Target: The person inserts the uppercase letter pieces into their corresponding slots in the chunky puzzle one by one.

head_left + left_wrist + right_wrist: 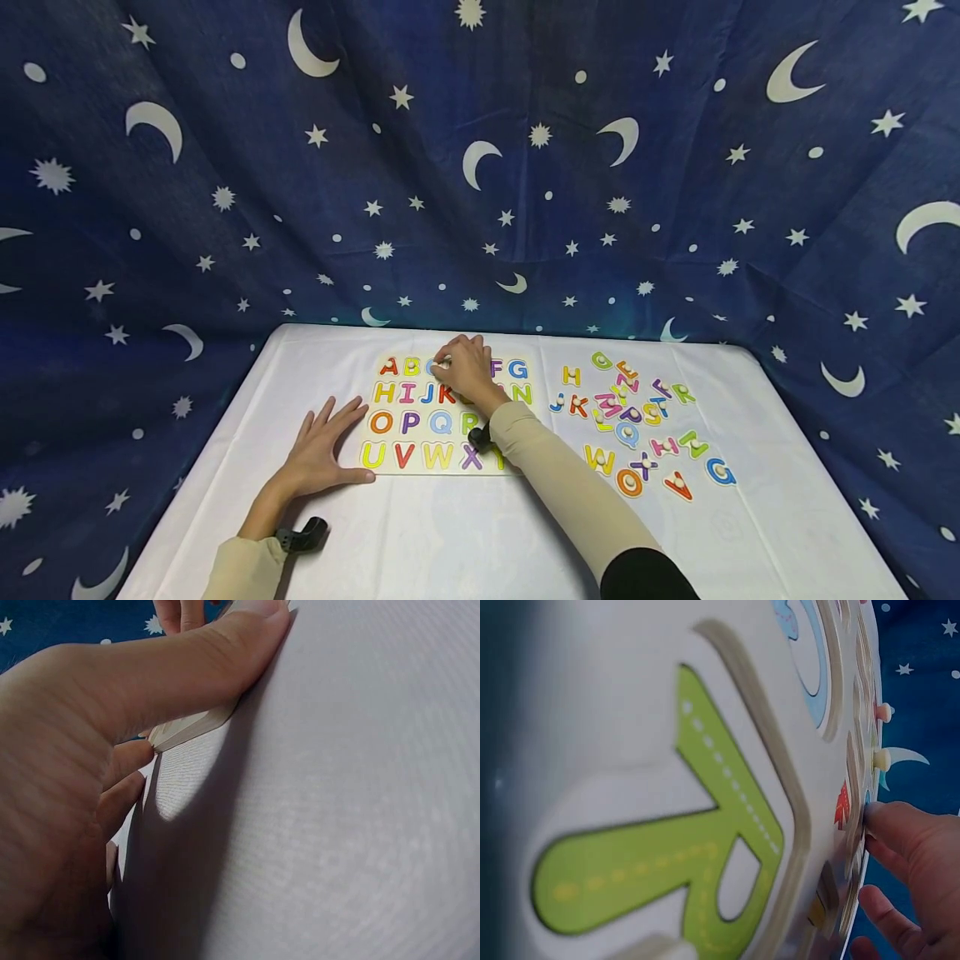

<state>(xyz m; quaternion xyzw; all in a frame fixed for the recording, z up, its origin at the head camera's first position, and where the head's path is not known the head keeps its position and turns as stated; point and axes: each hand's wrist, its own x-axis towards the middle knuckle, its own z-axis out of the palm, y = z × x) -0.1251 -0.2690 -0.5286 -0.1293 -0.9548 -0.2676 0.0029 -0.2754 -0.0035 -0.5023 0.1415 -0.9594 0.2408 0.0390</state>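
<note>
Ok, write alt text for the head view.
A person's right hand rests on the top row of an alphabet puzzle board on a white table, the left hand flat beside it. Loose letter pieces lie scattered to the right.

White table (465,542) bears puzzle board (390,467), loose letters (637,417).

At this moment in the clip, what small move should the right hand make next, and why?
Probably press the piece under its fingers down into the top row of the puzzle board. The right hand rests on that row between B and F with a white knob at its fingertips, while the left hand lies flat at the board's left edge, steadying it. Whether the piece is already seated cannot be told.
</note>
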